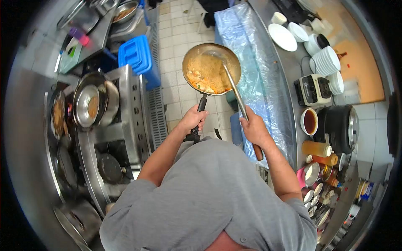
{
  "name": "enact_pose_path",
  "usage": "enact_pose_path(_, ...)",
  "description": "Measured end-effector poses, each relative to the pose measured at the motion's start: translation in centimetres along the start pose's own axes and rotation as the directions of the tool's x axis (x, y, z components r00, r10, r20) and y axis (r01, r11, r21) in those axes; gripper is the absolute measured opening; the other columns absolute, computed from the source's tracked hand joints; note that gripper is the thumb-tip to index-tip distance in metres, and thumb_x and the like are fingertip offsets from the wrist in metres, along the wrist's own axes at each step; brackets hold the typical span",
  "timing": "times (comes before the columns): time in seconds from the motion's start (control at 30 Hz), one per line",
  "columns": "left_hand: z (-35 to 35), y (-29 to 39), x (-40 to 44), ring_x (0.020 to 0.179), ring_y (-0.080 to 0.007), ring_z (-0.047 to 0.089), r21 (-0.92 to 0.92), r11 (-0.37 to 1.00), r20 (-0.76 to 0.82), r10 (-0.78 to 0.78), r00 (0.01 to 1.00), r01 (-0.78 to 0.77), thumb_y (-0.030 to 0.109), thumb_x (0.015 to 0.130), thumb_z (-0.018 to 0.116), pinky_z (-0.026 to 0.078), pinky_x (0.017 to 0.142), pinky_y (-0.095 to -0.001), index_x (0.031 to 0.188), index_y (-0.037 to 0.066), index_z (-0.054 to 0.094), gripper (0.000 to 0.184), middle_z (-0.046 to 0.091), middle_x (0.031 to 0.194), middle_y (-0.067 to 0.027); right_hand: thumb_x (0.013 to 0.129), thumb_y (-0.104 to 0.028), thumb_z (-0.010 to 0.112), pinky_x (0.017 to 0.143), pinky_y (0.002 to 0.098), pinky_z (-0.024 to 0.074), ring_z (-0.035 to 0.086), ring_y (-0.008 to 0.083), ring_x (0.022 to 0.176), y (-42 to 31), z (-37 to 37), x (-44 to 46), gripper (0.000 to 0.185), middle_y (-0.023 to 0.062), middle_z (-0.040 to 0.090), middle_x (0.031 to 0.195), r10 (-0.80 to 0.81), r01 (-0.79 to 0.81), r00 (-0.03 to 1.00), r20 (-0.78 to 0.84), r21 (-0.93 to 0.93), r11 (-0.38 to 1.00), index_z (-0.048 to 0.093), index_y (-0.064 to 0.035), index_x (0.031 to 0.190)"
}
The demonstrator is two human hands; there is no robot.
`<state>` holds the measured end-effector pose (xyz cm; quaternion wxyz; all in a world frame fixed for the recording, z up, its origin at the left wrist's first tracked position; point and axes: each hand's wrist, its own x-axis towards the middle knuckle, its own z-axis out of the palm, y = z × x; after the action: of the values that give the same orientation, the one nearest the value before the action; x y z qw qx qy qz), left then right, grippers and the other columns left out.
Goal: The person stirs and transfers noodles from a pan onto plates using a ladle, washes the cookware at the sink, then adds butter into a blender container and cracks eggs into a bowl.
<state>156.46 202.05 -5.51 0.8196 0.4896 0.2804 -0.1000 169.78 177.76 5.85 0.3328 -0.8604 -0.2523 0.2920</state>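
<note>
Round metal frying pan point(193, 54) aloft, left of the steel worktop's point(289, 62) edge. Left hand point(194, 119) wrapped round its black handle point(202, 103); right hand point(254, 126) grips long wood-ended steel utensil point(236, 92). Pan probably rigid, front-heavy: handle hold best. Food point(205, 74) looks soft, loose.

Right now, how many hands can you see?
2: the left hand gripping the pan handle, and the right hand gripping the long utensil. Any others would be hidden.
</note>
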Motion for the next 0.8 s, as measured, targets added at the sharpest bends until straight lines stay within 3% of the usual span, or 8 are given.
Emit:
enact_pose_path(0.03,-0.1,1.8,0.8,0.046,-0.0102,0.046,0.003,1.000,0.029,0.005,1.000,-0.005,0.011,0.099,0.062,0.042,0.040,-0.0312,0.099,0.009,0.042,0.020,0.048,0.066,-0.0005,0.098,-0.015,0.060,0.071,0.0506,0.0560,0.069,0.0411,0.075,-0.1,0.0,0.6,0.045,0.0230,0.070,0.084,-0.204,0.154,0.972,-0.121,-0.334,0.930,0.051,0.0032,0.139)
enact_pose_path(0.07,0.0,3.1,1.4,0.046,-0.0102,0.046,0.019,1.000,0.054,-0.002,0.999,0.001,0.011,0.099,0.062,0.042,0.040,-0.0312,0.099,0.009,0.042,0.020,0.048,0.066,-0.0005,0.096,-0.013,0.063,0.084,0.0543,0.0529,0.066,0.0518,0.094,-3.2,-1.8,0.8,0.054,0.0333,0.069,0.099,-0.028,0.007,0.997,-0.067,-0.298,0.955,0.047,0.0038,0.145)
enact_pose_path(0.23,-0.6,8.6,3.5,0.045,-0.0096,0.045,0.067,0.998,0.102,0.003,0.995,-0.010,0.010,0.100,0.061,0.040,0.039,-0.0294,0.099,0.010,0.041,0.019,0.046,0.065,0.0000,0.096,-0.013,0.063,0.086,0.0527,0.0543,0.068,0.0484,0.097,-5.2,-3.1,1.6,0.057,0.0323,0.070,0.100,-0.007,-0.104,0.959,-0.285,-0.372,0.922,0.045,0.0020,0.148)
enact_pose_path(0.33,-1.1,10.4,5.0,0.045,-0.0098,0.045,0.069,0.997,0.140,0.015,0.990,-0.025,0.011,0.100,0.060,0.040,0.039,-0.0297,0.099,0.010,0.042,0.019,0.046,0.064,-0.0003,0.095,-0.010,0.064,0.086,0.0440,0.0544,0.070,0.0444,0.101,-6.5,-5.4,-1.0,0.052,0.0271,0.071,0.109,0.004,-0.005,0.973,-0.231,-0.005,1.000,0.052,-0.0073,0.145)
enact_pose_path(0.57,-1.5,13.3,5.9,0.046,-0.0106,0.047,0.067,0.998,0.197,-0.011,0.980,-0.002,0.011,0.098,0.062,0.043,0.039,-0.0322,0.101,0.008,0.041,0.021,0.049,0.064,-0.0008,0.094,-0.010,0.065,0.090,0.0425,0.0532,0.071,0.0418,0.102,-8.9,-7.4,-3.1,0.052,0.0290,0.071,0.105,0.166,-0.166,0.986,-0.006,0.072,0.984,0.053,-0.0062,0.145)
enact_pose_path(0.63,-1.7,12.9,5.9,0.046,-0.0107,0.048,0.098,0.995,0.191,0.001,0.982,-0.020,0.011,0.098,0.062,0.043,0.040,-0.0320,0.100,0.008,0.042,0.021,0.049,0.064,-0.0009,0.094,-0.010,0.066,0.090,0.0431,0.0535,0.070,0.0423,0.104,-8.2,-6.0,-0.8,0.053,0.0283,0.071,0.110,0.193,-0.199,0.972,-0.136,-0.038,0.979,0.053,-0.0067,0.145)
enact_pose_path(0.67,-1.7,12.8,5.9,0.046,-0.0107,0.048,0.098,0.995,0.190,-0.001,0.982,-0.018,0.011,0.098,0.062,0.043,0.040,-0.0320,0.100,0.008,0.042,0.021,0.049,0.064,-0.0009,0.094,-0.012,0.066,0.087,0.0451,0.0547,0.069,0.0455,0.100,-7.4,-5.1,0.0,0.054,0.0273,0.072,0.109,0.087,-0.097,0.974,-0.210,-0.038,0.995,0.051,-0.0067,0.146)
enact_pose_path(0.8,-2.1,12.5,5.7,0.046,-0.0109,0.048,0.168,0.986,0.180,-0.036,0.983,0.005,0.011,0.098,0.062,0.044,0.040,-0.0314,0.099,0.007,0.042,0.020,0.049,0.064,-0.0009,0.094,-0.013,0.065,0.086,0.0480,0.0553,0.068,0.0475,0.097,-7.3,-3.0,2.9,0.057,0.0260,0.072,0.108,-0.008,-0.013,0.957,-0.289,-0.071,0.997,0.049,-0.0071,0.149)
